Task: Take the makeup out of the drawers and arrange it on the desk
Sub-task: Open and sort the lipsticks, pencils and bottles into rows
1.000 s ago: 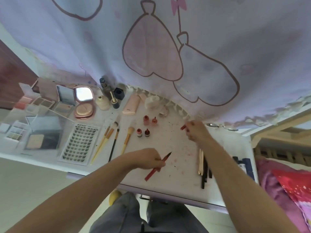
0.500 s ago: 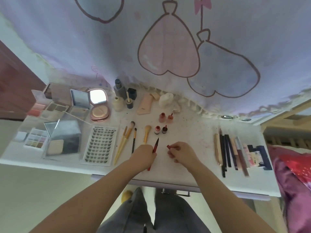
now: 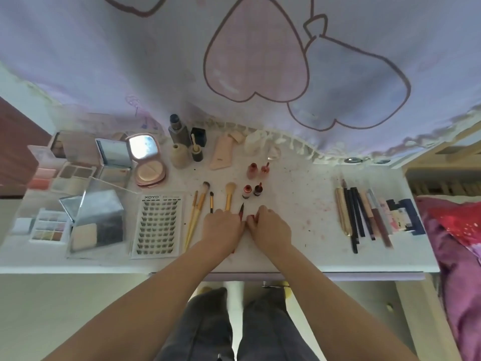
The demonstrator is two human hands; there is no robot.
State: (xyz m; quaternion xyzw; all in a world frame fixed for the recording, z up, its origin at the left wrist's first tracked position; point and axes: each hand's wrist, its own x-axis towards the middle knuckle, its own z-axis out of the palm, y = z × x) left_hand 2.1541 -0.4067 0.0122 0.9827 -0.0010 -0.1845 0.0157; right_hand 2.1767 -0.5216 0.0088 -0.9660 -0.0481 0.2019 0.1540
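Red pencil point(image 3: 241, 211) at the centre of the frame, long axis nearly vertical in the picture, dark tip toward the top edge, red tail end just visible below the left wrist. Held in the curled fingers of the left hand point(image 3: 222, 227), knuckles up, forearm coming in from the lower left corner. Right hand point(image 3: 270, 228) just beside it, fingers curled, pinching a small red cap point(image 3: 251, 217) at the fingertips, forearm coming in from the lower right. Both hands low over the white desk point(image 3: 299, 246), thumbs close together, contact between them not clear.

Left of the hands: four yellow-handled brushes point(image 3: 200, 207), handles toward the bottom edge, bristles toward the top. Further left: a lash tray point(image 3: 157, 226), printed "XOYO" at its top left corner; smaller print beside that too blurred to read. Above the hands: four small red bottles point(image 3: 252, 191) standing in two pairs. Right of centre: a row of pens and pencils point(image 3: 360, 213) lying side by side, long axes roughly vertical in the frame. Upper left: an open pink compact point(image 3: 149, 165) with its mirror raised, and several open palettes point(image 3: 75, 175). Top of the frame: a lilac curtain point(image 3: 130, 61) with heart outlines.
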